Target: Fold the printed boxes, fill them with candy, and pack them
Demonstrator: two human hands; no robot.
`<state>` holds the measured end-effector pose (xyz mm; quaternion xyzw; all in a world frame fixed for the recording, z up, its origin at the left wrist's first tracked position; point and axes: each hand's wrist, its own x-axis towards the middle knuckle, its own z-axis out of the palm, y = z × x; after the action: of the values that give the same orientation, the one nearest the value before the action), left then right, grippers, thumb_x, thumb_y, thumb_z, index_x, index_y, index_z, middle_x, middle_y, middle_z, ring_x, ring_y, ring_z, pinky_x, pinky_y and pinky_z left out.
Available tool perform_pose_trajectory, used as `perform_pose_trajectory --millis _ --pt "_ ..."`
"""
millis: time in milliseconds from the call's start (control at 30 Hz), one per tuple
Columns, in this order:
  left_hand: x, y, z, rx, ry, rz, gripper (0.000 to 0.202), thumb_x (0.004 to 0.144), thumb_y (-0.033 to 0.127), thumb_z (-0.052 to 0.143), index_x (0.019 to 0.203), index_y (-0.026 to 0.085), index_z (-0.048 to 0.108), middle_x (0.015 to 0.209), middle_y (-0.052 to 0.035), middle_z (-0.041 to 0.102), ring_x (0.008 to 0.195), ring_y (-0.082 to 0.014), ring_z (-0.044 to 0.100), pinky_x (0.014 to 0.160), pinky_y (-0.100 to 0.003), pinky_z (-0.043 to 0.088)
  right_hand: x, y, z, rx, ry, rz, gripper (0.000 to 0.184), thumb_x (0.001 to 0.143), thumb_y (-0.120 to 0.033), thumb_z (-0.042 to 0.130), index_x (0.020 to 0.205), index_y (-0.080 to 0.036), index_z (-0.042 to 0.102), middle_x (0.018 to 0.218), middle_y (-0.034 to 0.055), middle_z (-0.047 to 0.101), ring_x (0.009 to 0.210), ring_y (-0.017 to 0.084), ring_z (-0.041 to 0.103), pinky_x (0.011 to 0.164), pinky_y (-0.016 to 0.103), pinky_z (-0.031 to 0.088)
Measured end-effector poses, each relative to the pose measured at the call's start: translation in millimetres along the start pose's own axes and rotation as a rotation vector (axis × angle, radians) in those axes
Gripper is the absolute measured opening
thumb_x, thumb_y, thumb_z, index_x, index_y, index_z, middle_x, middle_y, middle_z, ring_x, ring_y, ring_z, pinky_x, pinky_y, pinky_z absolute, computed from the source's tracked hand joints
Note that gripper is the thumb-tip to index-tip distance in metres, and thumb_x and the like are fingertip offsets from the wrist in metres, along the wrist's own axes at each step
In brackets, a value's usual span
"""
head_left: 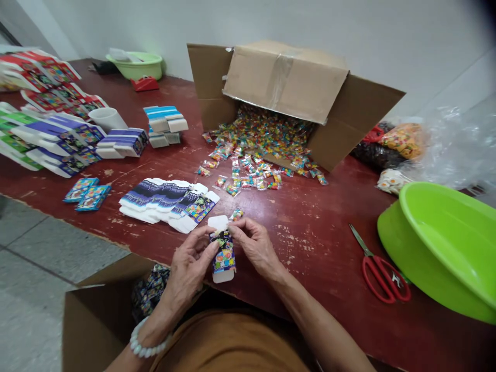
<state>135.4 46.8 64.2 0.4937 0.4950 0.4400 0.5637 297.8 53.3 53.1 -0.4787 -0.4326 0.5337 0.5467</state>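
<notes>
My left hand [188,266] grips a small purple printed candy box [225,257] by its left side, the thumb across the front. White flaps stand open at the top and bottom ends. At the box's top right edge, the thumb and fingers of my right hand [256,247] are pinched together on it; whether a small piece is also between them is hidden. Just beyond my fingers lies a wrapped candy packet [237,213]. To the left, a fanned row of flattened purple boxes [165,201] rests on the red table [310,237].
A tipped carton [287,77] spills many candy packets [263,134] onto the table. Stacked boxes [65,137], two blue boxes [93,197] and a white cup [108,119] stand left. Red-handled scissors [382,274] and a green basin [430,253] are right. An open carton [96,320] sits below the edge.
</notes>
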Motion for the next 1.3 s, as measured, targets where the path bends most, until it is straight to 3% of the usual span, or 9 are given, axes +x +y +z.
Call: perform_pose_trajectory --millis 167,367,533,600,767,933,1033,1167,1300 --pt "0.3 -0.8 -3.1 -0.035 -0.01 -0.109 0.035 0.077 0.049 0.078 0.098 0.023 0.068 0.081 -0.0004 0.072 0.068 -0.0159 0.065 0.058 -0.023 0.053 5.4 -2.8 -12.4 0.077 -0.159 0.194 0.034 0.072 -0.048 0.078 0.073 -0.017 0.063 0.072 -0.0012 0.062 0.064 0.011 0.052 0.063 0.025 0.043" --pt "-5.0 -3.3 -0.6 -0.134 -0.023 -0.202 0.042 0.071 0.05 0.083 0.095 0.022 0.065 0.076 0.001 0.071 0.063 -0.0151 0.063 0.056 -0.023 0.052 7.1 -5.3 -17.0 -0.21 -0.286 0.06 0.024 0.083 -0.039 0.068 0.073 -0.017 0.063 0.066 -0.0036 0.058 0.061 0.01 0.048 0.059 0.023 0.038" --pt "-2.9 -4.4 -0.6 -0.117 -0.069 -0.173 0.038 0.076 0.047 0.08 0.097 0.021 0.063 0.075 0.0015 0.071 0.063 -0.0134 0.063 0.057 -0.021 0.051 9.4 -1.0 -13.4 0.08 -0.166 0.19 0.038 0.066 -0.035 0.082 0.095 -0.019 0.064 0.071 -0.0051 0.061 0.06 0.009 0.053 0.059 0.022 0.042" --pt "-2.5 -3.8 0.2 -0.138 -0.072 -0.166 0.044 0.075 0.046 0.081 0.105 0.022 0.059 0.075 0.002 0.071 0.066 -0.0144 0.065 0.06 -0.022 0.053 8.8 -0.4 -13.4 0.073 -0.192 0.186 0.035 0.068 -0.035 0.082 0.095 -0.019 0.066 0.072 -0.0042 0.062 0.061 0.009 0.053 0.06 0.022 0.043" --pt "-6.1 0.7 5.3 -0.285 -0.042 -0.29 0.067 0.073 0.051 0.083 0.123 0.027 0.046 0.078 0.0033 0.072 0.063 -0.0173 0.07 0.058 -0.027 0.057 2.9 0.5 -14.4 -0.093 -0.151 -0.041 0.02 0.081 -0.038 0.072 0.081 -0.019 0.07 0.077 0.0006 0.067 0.068 0.013 0.057 0.064 0.025 0.045" --pt "-9.6 -3.6 9.0 -0.389 -0.173 -0.54 0.054 0.081 0.067 0.065 0.101 0.017 0.063 0.075 -0.0046 0.072 0.047 -0.016 0.064 0.046 -0.027 0.052 -2.1 1.9 -14.8 -0.188 -0.257 -0.1 0.024 0.09 -0.043 0.066 0.087 -0.02 0.072 0.089 0.0032 0.072 0.066 0.012 0.063 0.065 0.026 0.05" --pt "-9.3 -7.8 11.1 -0.361 -0.116 -0.524 0.053 0.084 0.067 0.062 0.099 0.016 0.066 0.076 -0.0049 0.073 0.047 -0.0128 0.062 0.045 -0.023 0.05 -0.9 2.7 -15.0 -0.11 -0.301 0.007 0.027 0.088 -0.045 0.068 0.083 -0.019 0.07 0.097 0.0045 0.075 0.061 0.011 0.065 0.062 0.025 0.052" --pt "-8.4 -8.9 14.5 -0.315 -0.138 -0.479 0.061 0.081 0.072 0.061 0.099 0.015 0.069 0.077 -0.0058 0.074 0.046 -0.0113 0.06 0.044 -0.022 0.047 4.5 0.3 -13.9 -0.086 -0.264 0.119 0.023 0.081 -0.038 0.074 0.089 -0.017 0.072 0.076 0.0012 0.073 0.051 0.01 0.062 0.051 0.022 0.048" --pt "-6.8 -8.3 13.1 -0.246 -0.172 -0.432 0.064 0.082 0.075 0.057 0.086 0.013 0.072 0.073 -0.0072 0.074 0.046 -0.0116 0.06 0.046 -0.023 0.047 7.4 -7.1 -12.2 -0.063 -0.174 0.187 0.02 0.076 -0.035 0.074 0.078 -0.016 0.069 0.066 -0.0011 0.067 0.049 0.009 0.056 0.046 0.02 0.042"
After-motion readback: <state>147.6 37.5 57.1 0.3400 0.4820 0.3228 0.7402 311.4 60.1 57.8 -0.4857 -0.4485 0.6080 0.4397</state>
